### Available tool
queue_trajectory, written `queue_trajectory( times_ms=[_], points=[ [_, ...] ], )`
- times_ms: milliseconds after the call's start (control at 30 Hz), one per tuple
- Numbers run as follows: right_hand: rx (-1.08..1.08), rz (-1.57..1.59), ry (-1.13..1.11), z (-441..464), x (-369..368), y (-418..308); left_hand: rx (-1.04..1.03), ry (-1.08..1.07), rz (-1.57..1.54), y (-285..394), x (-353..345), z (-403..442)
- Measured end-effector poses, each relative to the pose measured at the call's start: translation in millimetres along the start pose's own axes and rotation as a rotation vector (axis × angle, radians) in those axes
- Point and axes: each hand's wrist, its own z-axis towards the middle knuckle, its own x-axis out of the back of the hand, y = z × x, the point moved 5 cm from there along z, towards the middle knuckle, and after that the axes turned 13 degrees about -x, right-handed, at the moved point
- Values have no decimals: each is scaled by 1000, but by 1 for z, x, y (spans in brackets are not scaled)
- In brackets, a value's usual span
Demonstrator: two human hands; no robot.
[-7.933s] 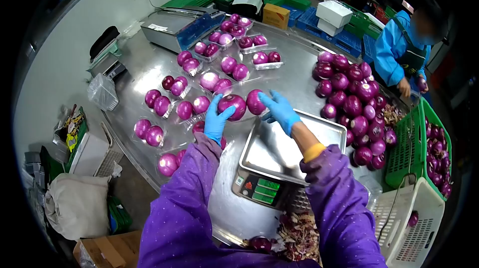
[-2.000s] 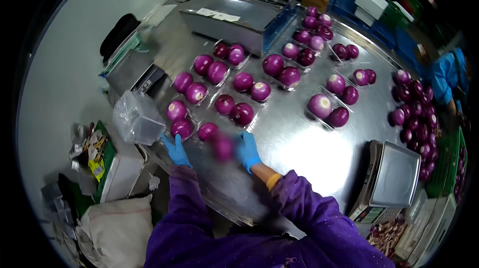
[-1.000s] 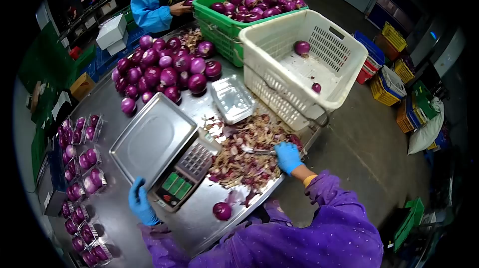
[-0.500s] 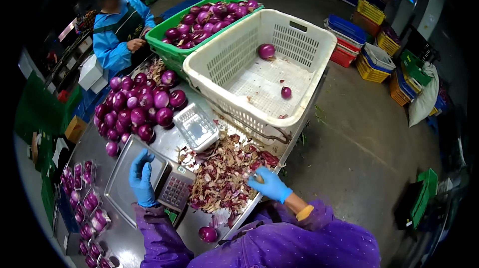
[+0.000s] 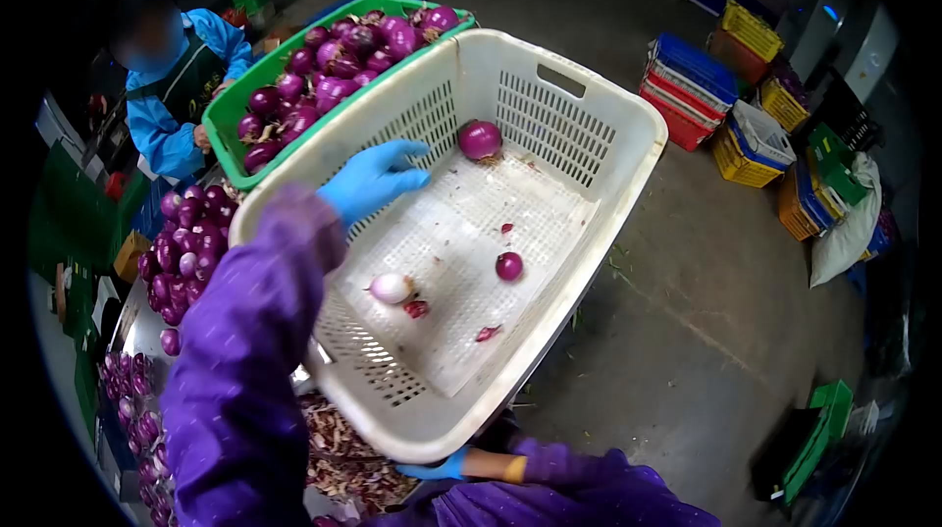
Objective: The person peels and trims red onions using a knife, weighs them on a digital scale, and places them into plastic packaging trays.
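Observation:
My left hand [image 5: 378, 181], in a blue glove, reaches over the side of the white plastic crate [image 5: 564, 149]. Its fingers are stretched apart with nothing between them. Just beyond the fingertips sits a large red onion [image 5: 480, 140] in the crate's far corner. A smaller red onion [image 5: 508, 266] and a pale, whitish onion [image 5: 392, 289] lie on the crate floor with scraps of red skin [image 5: 489, 333]. My right hand [image 5: 437, 469], also gloved, is low at the crate's near end, by a heap of onion skins [image 5: 343, 453]. Its fingers are mostly hidden.
A green crate [image 5: 228, 130] full of red onions adjoins the white one. Loose onions [image 5: 186, 247] are piled at left, near packed onions [image 5: 147, 429]. A co-worker in a blue jacket [image 5: 172, 139] stands behind. Stacked crates [image 5: 687, 85] stand on the floor at right.
My left hand has moved from the scale up over the white crate. The view has shifted closer to the crate, and a pale onion now shows inside. My right hand is now partly hidden.

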Motion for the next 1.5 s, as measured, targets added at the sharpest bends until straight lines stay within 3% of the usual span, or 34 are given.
queue_trajectory(
  times_ms=[100,200,300,400,500,533,700,767,900,1000,1133,1167,1300,1367,1433,1500],
  points=[
    [-39,102,-142,-17,24,41,244,196,120,-110,-46,108],
    [-114,168,-205,-30,47,82,378,489,-4,-136,-84,158],
    [-177,227,-245,-39,63,116,310,691,-231,-248,-116,215],
    [-225,270,-247,-44,77,143,445,984,-289,-244,-142,229],
    [-268,306,-240,-48,84,158,509,1026,-271,-253,-145,234],
    [-278,316,-237,-49,86,161,399,1023,-391,-236,-143,230],
    [-322,324,-218,-52,89,164,268,654,-403,-152,-102,191],
    [-340,315,-218,-53,84,162,121,464,-279,-104,-64,161],
    [-352,285,-233,-49,66,146,-4,313,-422,19,7,39],
    [-334,262,-264,-41,40,126,-16,525,-701,71,31,-92],
    [-259,313,-233,-15,-6,82,-107,910,-968,58,8,-274],
    [-221,354,-169,-4,-13,68,-38,1062,-1033,57,-6,-316],
    [-56,489,229,10,23,-59,28,1236,-1158,24,-56,-431],
    [-64,292,207,22,31,-100,102,1236,-1143,16,-74,-457],
    [110,21,302,30,39,-155,208,1193,-906,12,-77,-473],
    [176,-99,328,42,23,-164,253,1156,-786,10,-80,-485]
  ],
)
